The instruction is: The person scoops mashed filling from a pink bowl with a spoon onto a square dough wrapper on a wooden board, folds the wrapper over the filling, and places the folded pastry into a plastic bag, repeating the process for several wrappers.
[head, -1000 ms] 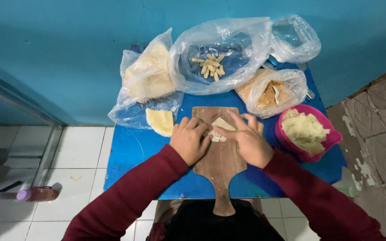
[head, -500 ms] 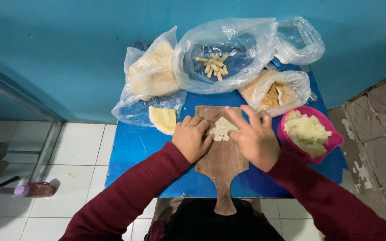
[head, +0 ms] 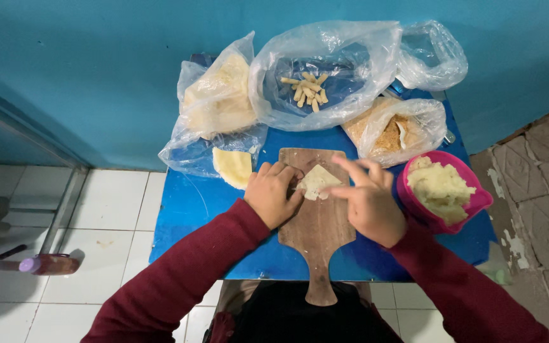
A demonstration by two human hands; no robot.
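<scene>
Left hand [head: 274, 195] fingers curled, right hand [head: 368, 200] fingers pinching pale folded dough wrapper [head: 317, 181] on brown wooden paddle-shaped board [head: 318, 238]; pink plastic bowl [head: 471, 206] (mashed filling) just right of fingers.

Left hand [head: 274, 194] curled knuckles-up, right hand [head: 366, 197] with fingers extended, both close together.
</scene>
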